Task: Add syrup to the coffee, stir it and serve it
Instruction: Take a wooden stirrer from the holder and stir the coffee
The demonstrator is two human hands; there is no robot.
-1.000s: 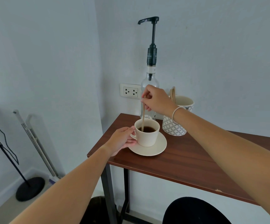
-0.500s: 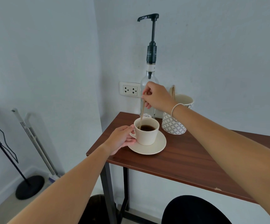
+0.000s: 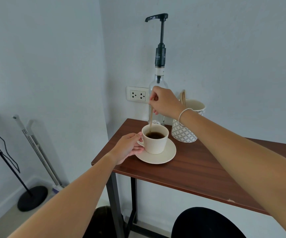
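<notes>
Halfway or a little past, judging from the head view: stirring in hand, serving not yet done; syrup presumably already in, though not provable from the dark coffee (image 3: 155, 135) alone. Right hand (image 3: 163, 102) pinched shut on a thin wooden stirrer (image 3: 151, 115), lower end dipped into the cup (image 3: 155, 140) at its far left side. Left hand (image 3: 128, 147) curled closed around the cup handle, steadying the cup on its saucer (image 3: 166, 156) near the left end of the desk (image 3: 198, 169). Close behind the cup — syrup bottle (image 3: 158, 86) with tall pump, upright against the wall, and just beside it a patterned holder (image 3: 185, 133) with spare sticks. Both near enough to be knocked when lifting out. Wall socket (image 3: 138, 96) behind, floor stand (image 3: 10, 162) well apart at left — no hindrance.
</notes>
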